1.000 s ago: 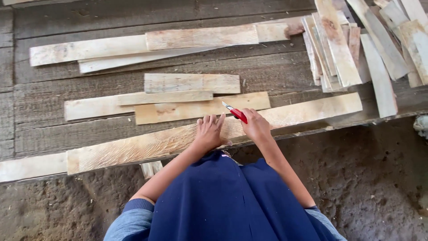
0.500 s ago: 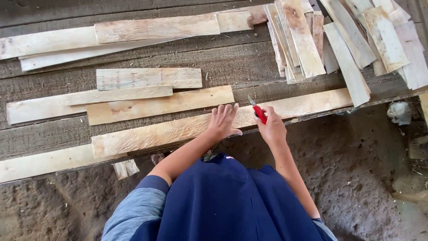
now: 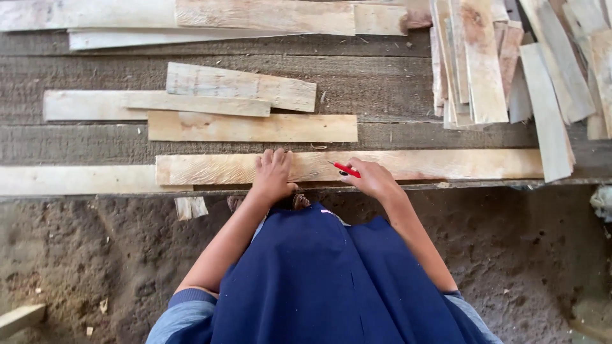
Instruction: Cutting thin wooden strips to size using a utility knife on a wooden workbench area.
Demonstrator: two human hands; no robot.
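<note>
A long pale wooden plank [image 3: 446, 164] lies along the near edge of a weathered wooden platform [image 3: 382, 89]. My left hand [image 3: 273, 175] rests flat on the plank, fingers spread and pressing down. My right hand [image 3: 371, 179] is closed around a red pencil [image 3: 345, 169], whose tip touches the plank just right of my left hand. My dark blue garment fills the bottom of the view.
Several shorter boards [image 3: 242, 108] lie beyond the plank, and longer ones [image 3: 210, 16] at the far edge. A loose pile of wood strips [image 3: 503, 64] sits at the right. Another plank [image 3: 76, 179] lies at the left. Below the platform is bare dirt ground [image 3: 95, 255].
The view has shifted, so the boards now sit further right and lower in frame. My hands stay on the near plank, the right still holding the red pencil against it.
</note>
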